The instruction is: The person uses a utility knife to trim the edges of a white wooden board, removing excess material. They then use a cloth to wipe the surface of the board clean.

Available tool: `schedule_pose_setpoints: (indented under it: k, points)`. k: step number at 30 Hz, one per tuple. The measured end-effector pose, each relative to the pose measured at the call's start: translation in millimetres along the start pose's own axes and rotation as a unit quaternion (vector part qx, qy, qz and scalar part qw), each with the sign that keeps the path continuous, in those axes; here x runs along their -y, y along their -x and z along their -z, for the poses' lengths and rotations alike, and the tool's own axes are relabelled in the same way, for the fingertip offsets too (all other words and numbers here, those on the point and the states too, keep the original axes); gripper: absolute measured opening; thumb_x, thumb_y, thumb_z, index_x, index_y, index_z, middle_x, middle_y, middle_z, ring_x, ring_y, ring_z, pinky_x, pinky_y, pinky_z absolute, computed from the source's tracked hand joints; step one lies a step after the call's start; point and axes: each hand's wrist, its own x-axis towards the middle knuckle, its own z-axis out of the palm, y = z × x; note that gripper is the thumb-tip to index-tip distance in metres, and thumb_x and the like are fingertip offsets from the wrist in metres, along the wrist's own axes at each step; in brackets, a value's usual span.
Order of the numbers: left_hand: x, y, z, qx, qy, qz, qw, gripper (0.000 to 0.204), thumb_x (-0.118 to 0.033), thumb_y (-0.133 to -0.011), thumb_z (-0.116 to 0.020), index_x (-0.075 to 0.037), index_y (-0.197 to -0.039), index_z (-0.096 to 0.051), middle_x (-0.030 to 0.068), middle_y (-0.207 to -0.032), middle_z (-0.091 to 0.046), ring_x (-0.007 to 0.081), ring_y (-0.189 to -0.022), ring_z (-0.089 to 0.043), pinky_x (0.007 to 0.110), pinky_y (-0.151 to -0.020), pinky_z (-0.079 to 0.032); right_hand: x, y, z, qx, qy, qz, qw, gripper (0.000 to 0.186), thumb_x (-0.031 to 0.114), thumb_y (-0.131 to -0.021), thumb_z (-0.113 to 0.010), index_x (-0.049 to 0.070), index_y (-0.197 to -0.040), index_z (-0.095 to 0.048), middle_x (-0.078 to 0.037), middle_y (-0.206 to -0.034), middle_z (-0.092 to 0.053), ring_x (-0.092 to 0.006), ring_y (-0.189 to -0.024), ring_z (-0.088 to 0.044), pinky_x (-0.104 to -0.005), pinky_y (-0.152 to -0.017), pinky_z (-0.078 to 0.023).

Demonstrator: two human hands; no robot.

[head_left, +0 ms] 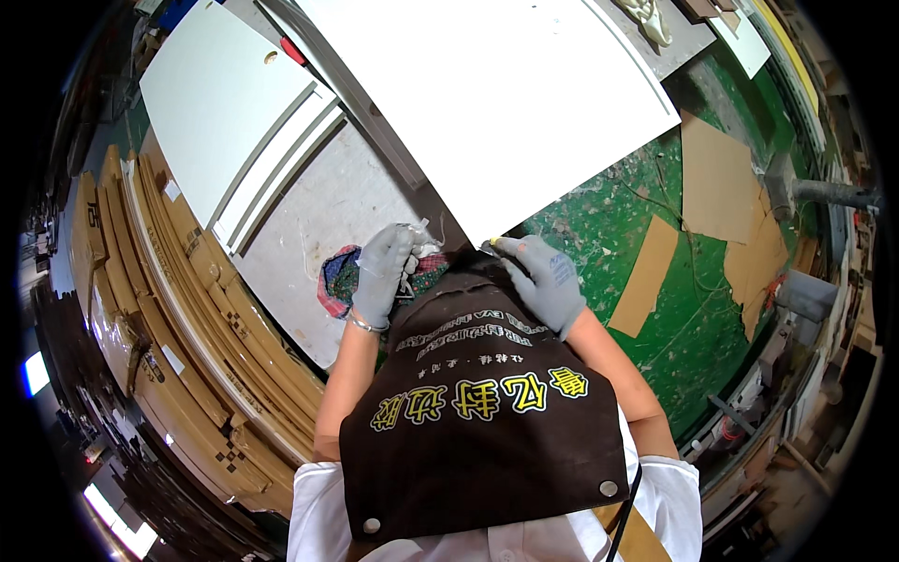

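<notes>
My left hand (382,270), in a grey glove, is closed beside a crumpled pale, see-through scrap (426,247); what its fingers hold is hidden. A red, blue and green plaid cloth (339,283) shows on both sides of that hand, on the grey surface. My right hand (543,281), gloved too, pinches a small yellow-ended thing (493,243) at the near corner of a large white panel (496,103). The fingers hide most of this small thing, so its kind is unclear.
More white panels (220,103) lie at the left on a grey surface (328,201), near a red-handled tool (293,51). Long cardboard packs (178,309) are stacked at the left. Cardboard sheets (646,276) lie on the green floor (599,206) at right. A dark apron (487,421) covers my front.
</notes>
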Motion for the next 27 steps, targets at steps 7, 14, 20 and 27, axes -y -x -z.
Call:
schedule_pose_setpoints:
  k: [7,14,20,27]
  points:
    - [7.3,1.1,0.8,0.012,0.005,-0.009,1.0,0.038,-0.037,-0.098,-0.052,-0.001,-0.102,-0.063,0.001,-0.085,-0.063,0.0038,-0.066,-0.049,0.019,-0.058,-0.041,-7.6,2.6,-2.2,-0.027,-0.042,-0.034,0.998,0.022,0.009,-0.087,-0.059,0.008,-0.109,-0.063,-0.012,-0.096,-0.064,-0.0299,-0.087,-0.063,-0.0365,-0.073,-0.05]
    - [12.9,0.5,-3.4,0.052,0.034,0.001,0.998,0.04,-0.039,-0.099,-0.051,-0.001,-0.107,-0.062,0.0007,-0.088,-0.064,0.0034,-0.066,-0.048,0.019,-0.059,-0.041,-7.4,4.3,-10.9,-0.032,-0.044,-0.019,0.998,0.024,0.008,-0.086,-0.059,0.007,-0.11,-0.063,-0.012,-0.095,-0.064,-0.0304,-0.085,-0.064,-0.0366,-0.072,-0.051]
    - [22.8,1.8,-2.6,0.051,0.052,0.02,0.997,0.038,-0.036,-0.099,-0.05,-0.002,-0.11,-0.062,-0.0006,-0.089,-0.064,0.0029,-0.065,-0.048,0.018,-0.058,-0.041,-6.9,4.7,-12.0,-0.043,-0.047,-0.008,0.998,0.022,0.008,-0.086,-0.06,0.006,-0.108,-0.063,-0.013,-0.094,-0.064,-0.031,-0.084,-0.064,-0.0369,-0.071,-0.051]
    - [22.6,5.5,0.3,0.043,0.04,0.037,0.998,0.036,-0.034,-0.1,-0.05,-0.002,-0.112,-0.062,-0.0009,-0.088,-0.063,0.002,-0.064,-0.047,0.017,-0.056,-0.04,-3.5,3.1,-14.6,-0.042,-0.027,-0.013,0.999,0.02,0.008,-0.087,-0.059,0.007,-0.107,-0.063,-0.013,-0.094,-0.064,-0.0307,-0.085,-0.063,-0.0369,-0.072,-0.051]
